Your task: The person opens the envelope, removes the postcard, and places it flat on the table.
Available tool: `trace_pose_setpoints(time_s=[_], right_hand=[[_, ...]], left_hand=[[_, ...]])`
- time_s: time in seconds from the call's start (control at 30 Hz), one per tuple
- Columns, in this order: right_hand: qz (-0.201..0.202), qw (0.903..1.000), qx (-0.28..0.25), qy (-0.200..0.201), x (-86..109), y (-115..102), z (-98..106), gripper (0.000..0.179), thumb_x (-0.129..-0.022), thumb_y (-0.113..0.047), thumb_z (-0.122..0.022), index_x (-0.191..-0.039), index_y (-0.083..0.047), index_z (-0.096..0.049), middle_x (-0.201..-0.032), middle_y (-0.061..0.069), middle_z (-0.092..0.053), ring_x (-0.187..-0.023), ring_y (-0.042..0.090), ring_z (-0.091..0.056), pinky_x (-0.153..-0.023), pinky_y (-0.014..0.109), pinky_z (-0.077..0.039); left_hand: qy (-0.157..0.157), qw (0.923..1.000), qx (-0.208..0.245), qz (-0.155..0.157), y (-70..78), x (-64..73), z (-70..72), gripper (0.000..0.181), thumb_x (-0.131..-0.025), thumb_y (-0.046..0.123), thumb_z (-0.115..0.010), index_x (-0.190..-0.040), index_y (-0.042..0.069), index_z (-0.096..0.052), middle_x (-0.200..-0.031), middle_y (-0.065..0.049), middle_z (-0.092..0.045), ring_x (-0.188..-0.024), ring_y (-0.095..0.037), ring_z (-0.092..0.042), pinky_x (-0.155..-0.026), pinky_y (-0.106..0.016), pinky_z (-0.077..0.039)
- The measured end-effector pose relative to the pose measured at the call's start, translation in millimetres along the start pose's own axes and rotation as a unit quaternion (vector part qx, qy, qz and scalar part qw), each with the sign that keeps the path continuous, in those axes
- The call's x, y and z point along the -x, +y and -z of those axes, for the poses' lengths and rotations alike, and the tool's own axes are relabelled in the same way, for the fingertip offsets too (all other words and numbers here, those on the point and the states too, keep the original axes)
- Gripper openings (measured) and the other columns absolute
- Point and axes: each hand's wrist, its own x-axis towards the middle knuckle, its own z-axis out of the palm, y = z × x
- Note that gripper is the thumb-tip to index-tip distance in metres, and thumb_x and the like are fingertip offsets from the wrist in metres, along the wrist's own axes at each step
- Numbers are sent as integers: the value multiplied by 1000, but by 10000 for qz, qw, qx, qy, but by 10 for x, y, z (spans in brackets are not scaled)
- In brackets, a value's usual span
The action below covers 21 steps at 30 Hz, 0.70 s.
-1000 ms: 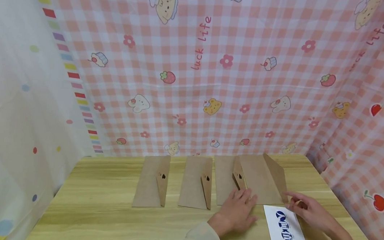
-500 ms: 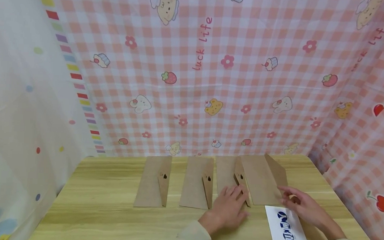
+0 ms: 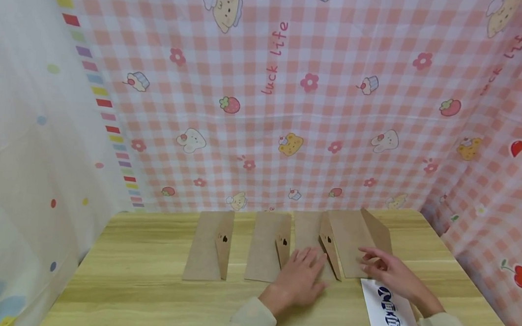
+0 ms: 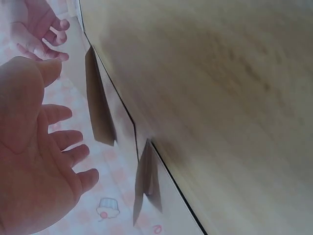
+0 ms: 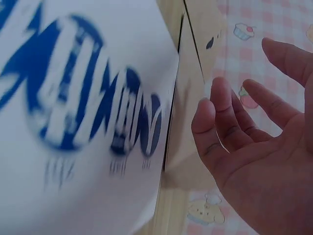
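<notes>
My left hand (image 3: 297, 278), fingers spread, lies over the lower part of the third brown paper envelope (image 3: 306, 229); contact is hard to tell. Loosely bent, my right hand (image 3: 390, 273) holds nothing and is over the lower right of the fourth brown envelope (image 3: 347, 236). That envelope's flap (image 3: 378, 230) is folded out to the right. A white card (image 3: 386, 312) with blue printed lettering lies below it, partly covered by the right hand and wrist. The card (image 5: 29, 186) fills much of the right wrist view, beside the curled-in fingers.
Two more brown envelopes, the first (image 3: 203, 248) and the second (image 3: 261, 251), lie to the left on the wooden table (image 3: 150, 255), their flaps partly raised. A pink checked cloth (image 3: 245, 127) hangs behind the table, and a white dotted cloth (image 3: 34, 180) hangs at left.
My left hand has slid left, from between the third and fourth envelopes onto the third's lower part. My right hand has moved left from the fourth envelope's flap edge to over its body.
</notes>
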Motion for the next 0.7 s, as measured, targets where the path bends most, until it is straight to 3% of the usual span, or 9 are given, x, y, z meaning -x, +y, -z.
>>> trace_pose_setpoints(time_s=[0.23, 0.37, 0.5, 0.7], right_hand=[[-49, 10000, 37, 48, -166, -49, -109, 53, -96, -16, -65, -142, 4, -47, -124, 27, -57, -92, 19, -61, -68, 29, -55], [-31, 10000, -80, 17, -263, -71, -182, 54, -96, -15, -65, -143, 5, -45, -129, 32, -53, -88, 19, -61, -67, 31, -57], [-162, 9996, -231, 12, -355, -105, -250, 56, -96, -14, -65, -145, 4, -43, -136, 36, -47, -84, 20, -61, -63, 34, -57], [-460, 9989, -44, -99, -462, -147, -324, 62, -96, -21, -65, -148, 1, -40, -142, 35, -44, -94, 23, -62, -66, 34, -55]], left_hand=[[-48, 9997, 172, 150, -59, 58, 29, 63, -103, 49, -42, -157, 18, -30, -164, -9, -22, -151, -25, -22, -121, -44, -20], [-53, 9996, 177, 197, -94, 73, 19, 63, -103, 49, -42, -157, 18, -29, -164, -10, -23, -151, -25, -21, -121, -44, -20], [-97, 9994, 250, 221, -123, 85, 13, 63, -104, 49, -41, -157, 18, -30, -164, -10, -22, -151, -25, -20, -122, -43, -18], [-139, 9994, 221, 228, -140, 99, -6, 63, -104, 49, -40, -157, 18, -30, -164, -11, -23, -151, -25, -21, -122, -43, -18]])
